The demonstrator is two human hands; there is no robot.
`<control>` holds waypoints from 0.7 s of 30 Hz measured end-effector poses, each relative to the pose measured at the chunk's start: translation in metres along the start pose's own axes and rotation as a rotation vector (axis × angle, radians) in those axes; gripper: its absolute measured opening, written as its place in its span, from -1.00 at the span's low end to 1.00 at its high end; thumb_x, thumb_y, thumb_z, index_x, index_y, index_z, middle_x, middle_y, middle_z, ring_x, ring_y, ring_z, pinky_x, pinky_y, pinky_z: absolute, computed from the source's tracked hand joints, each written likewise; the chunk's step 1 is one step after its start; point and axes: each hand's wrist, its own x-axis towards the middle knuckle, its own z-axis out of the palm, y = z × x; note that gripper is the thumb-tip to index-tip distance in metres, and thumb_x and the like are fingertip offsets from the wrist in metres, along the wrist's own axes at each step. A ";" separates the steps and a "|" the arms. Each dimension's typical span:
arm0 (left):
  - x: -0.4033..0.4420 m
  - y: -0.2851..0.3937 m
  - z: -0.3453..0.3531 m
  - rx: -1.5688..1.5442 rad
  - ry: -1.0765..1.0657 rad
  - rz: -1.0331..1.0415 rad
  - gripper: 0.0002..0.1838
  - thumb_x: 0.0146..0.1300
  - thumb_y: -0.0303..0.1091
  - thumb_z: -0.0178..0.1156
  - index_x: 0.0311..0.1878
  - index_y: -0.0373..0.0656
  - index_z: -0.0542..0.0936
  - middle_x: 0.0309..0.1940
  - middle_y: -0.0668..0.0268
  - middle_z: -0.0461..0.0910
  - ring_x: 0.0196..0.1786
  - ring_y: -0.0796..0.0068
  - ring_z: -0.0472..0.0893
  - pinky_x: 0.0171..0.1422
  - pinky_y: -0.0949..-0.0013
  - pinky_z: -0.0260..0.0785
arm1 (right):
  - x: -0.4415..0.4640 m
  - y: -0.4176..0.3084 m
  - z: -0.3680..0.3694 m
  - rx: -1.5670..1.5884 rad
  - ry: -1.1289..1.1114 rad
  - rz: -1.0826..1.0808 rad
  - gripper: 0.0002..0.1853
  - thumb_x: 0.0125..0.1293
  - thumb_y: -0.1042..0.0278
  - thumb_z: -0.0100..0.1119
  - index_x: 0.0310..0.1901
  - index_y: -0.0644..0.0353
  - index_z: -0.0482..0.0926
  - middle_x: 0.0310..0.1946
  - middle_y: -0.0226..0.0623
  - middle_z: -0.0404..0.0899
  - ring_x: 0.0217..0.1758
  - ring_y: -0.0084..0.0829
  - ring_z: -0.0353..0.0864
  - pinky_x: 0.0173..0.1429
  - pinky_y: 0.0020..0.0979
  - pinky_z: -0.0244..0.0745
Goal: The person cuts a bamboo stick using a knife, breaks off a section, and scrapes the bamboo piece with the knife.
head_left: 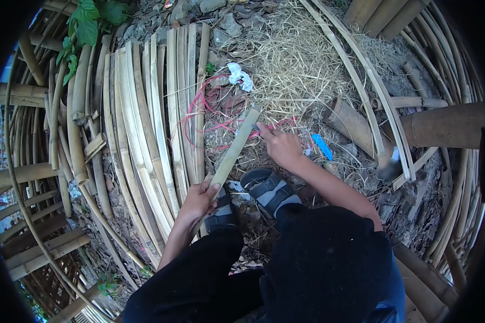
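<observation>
A flat, pale green bamboo strip point(235, 149) slants up and to the right in front of my body. My left hand point(199, 199) is wrapped round its lower part, the thumb lying on the strip. Beside the strip's upper end is my right hand point(279, 144), its fingers curled round something small and dark that is mostly hidden and cannot be made out. Pink string point(196, 116) lies tangled on the ground behind the strip. My sandalled feet point(267, 188) are just below the hands.
Split bamboo slats point(137, 118) lie in rows at the left. Dry shavings point(302, 64) cover the ground ahead, near white crumpled paper point(240, 76). A blue scrap point(321, 146) lies right of my right hand. Long curved strips point(369, 81) and thick bamboo poles point(442, 127) are at the right.
</observation>
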 end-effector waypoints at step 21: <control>-0.001 0.001 0.000 -0.021 -0.017 -0.011 -0.71 0.60 -0.25 0.12 0.04 -0.32 0.63 -0.63 0.40 0.43 -0.71 0.63 0.33 -0.62 0.50 0.13 | -0.008 0.002 0.004 -0.144 0.057 -0.058 -0.29 0.18 0.46 0.18 0.46 0.09 0.46 -0.39 -0.09 0.68 -0.52 -0.15 0.72 -0.50 -0.13 0.62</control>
